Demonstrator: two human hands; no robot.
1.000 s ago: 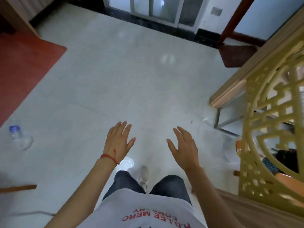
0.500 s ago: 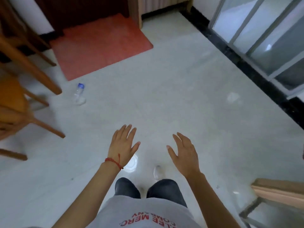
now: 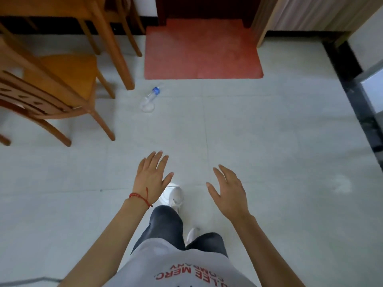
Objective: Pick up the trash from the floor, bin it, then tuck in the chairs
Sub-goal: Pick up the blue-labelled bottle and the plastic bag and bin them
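A clear plastic bottle with a blue cap lies on the pale tiled floor, just right of a wooden chair that stands pulled out from a wooden table at the upper left. My left hand, with a red string at the wrist, hovers palm down with fingers spread, well short of the bottle. My right hand hangs beside it, fingers straight and empty. Both hands hold nothing.
A red mat lies in front of a dark doorway at the top. A wooden cabinet edge stands at the upper right, and a black floor strip runs down the right side. A second chair's legs show behind the table.
My view has swung left: the bottle, chair and red mat have come toward the middle, and the glass door has left the frame. Both hands stay open in front of me.
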